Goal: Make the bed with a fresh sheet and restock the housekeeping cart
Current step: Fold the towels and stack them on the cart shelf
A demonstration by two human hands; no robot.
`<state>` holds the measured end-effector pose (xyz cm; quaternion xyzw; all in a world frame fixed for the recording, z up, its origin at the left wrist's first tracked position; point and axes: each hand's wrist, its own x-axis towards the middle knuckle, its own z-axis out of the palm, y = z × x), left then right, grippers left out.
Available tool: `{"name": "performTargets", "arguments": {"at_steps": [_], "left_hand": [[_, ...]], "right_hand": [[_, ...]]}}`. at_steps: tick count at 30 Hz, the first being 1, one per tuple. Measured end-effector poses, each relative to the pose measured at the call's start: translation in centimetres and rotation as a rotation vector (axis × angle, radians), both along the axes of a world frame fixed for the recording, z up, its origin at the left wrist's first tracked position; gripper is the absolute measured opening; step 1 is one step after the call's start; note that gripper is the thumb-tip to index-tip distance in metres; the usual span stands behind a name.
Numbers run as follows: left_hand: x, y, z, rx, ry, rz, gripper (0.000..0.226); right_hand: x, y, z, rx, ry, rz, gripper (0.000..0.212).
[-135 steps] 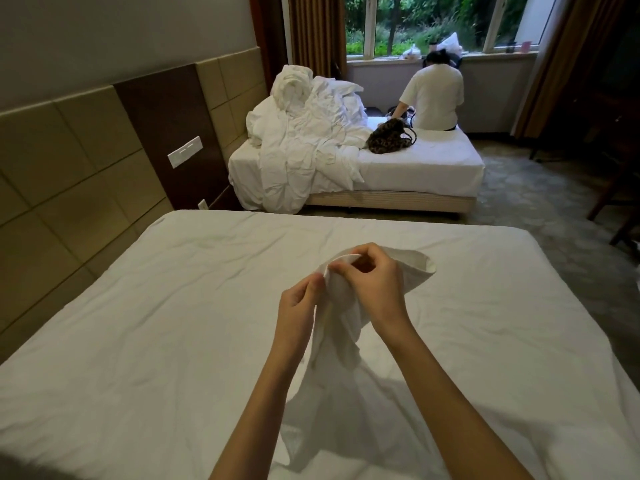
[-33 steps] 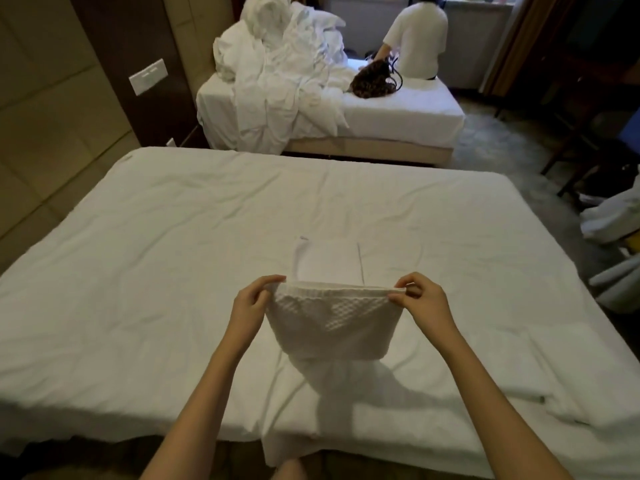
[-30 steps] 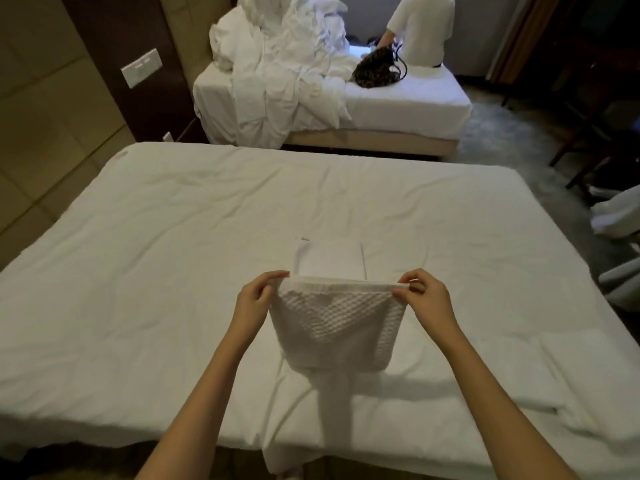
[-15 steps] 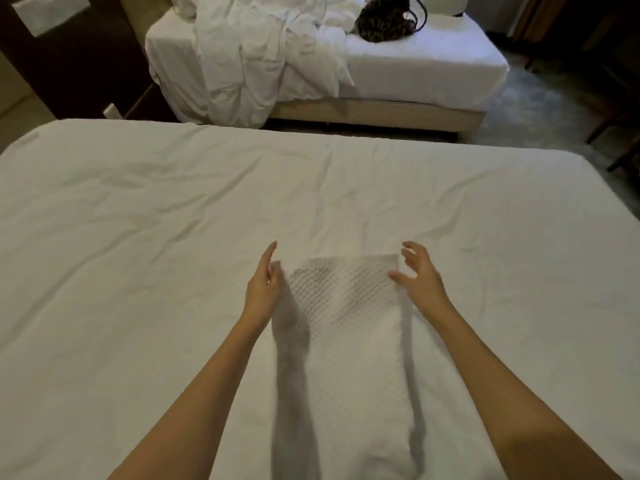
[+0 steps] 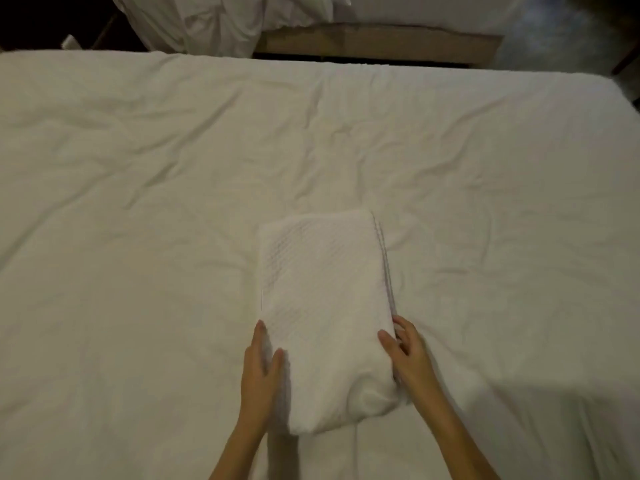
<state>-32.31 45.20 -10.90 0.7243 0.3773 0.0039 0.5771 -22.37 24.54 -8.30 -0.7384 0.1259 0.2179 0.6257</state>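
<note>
A folded towel (image 5: 325,306) is laid on the bed (image 5: 138,202), flanked at its near end by the left hand (image 5: 259,362) and right hand (image 5: 408,355), fingers straight against its sides and nothing gripped. If the sides are squeezed unevenly, the bulging near fold may be sprung open and the layers skewed.

Two bare forearms reach forward from the bottom edge of the view, angled slightly toward each other. The left hand (image 5: 260,358) lies on its side, palm facing inward, fingers straight and held together, thumb raised just apart from them. The right hand (image 5: 407,351) mirrors it across a gap, palm turned inward, fingers loosely spread and slightly bent, thumb pointing forward. Both wrists are straight. Neither hand curls around or pinches anything.
</note>
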Motion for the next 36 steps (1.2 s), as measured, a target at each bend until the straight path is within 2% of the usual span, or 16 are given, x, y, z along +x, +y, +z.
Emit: {"name": "performTargets", "arguments": {"at_steps": [2,7,11,17,20,23,25,29,32,36], "left_hand": [[-3.0,-1.5,0.1,0.016,0.029,0.02,0.061],[-7.2,-3.5,-0.2,0.051,0.009,0.081,0.06],[-8.4,-4.0,-1.0,0.131,-0.027,0.062,0.066],[-10.6,-5.1,-0.4,0.015,-0.082,0.194,0.05],[-10.5,-4.1,2.0,0.087,-0.149,0.208,0.045],[-8.6,-3.1,4.7,0.087,-0.248,0.171,0.038],[-6.4,-2.4,6.0,0.032,-0.285,0.194,0.026],[-0.7,-0.3,7.9,-0.061,-0.276,0.314,0.008],[4.1,1.7,9.3,-0.056,-0.269,0.305,0.016],[10.8,4.0,8.5,0.01,-0.271,0.169,0.019]], "right_hand": [[-2.6,-0.9,-0.1,-0.002,0.018,-0.011,0.032],[-6.6,-3.7,-0.5,-0.028,0.003,0.171,0.059],[-8.1,-6.1,-0.7,-0.021,0.01,0.12,0.058],[-10.9,-6.9,-0.6,-0.028,-0.094,0.082,0.063],[-10.4,-7.0,1.3,0.009,-0.148,0.07,0.06],[-9.1,-6.5,3.6,0.039,-0.145,0.029,0.063],[-7.3,-5.8,5.2,0.068,-0.159,-0.007,0.067],[-2.5,-3.8,8.3,0.04,-0.257,-0.013,0.044],[2.1,-1.6,9.2,0.061,-0.305,-0.029,0.033],[8.5,1.2,7.5,0.039,-0.302,0.021,0.045]]}}
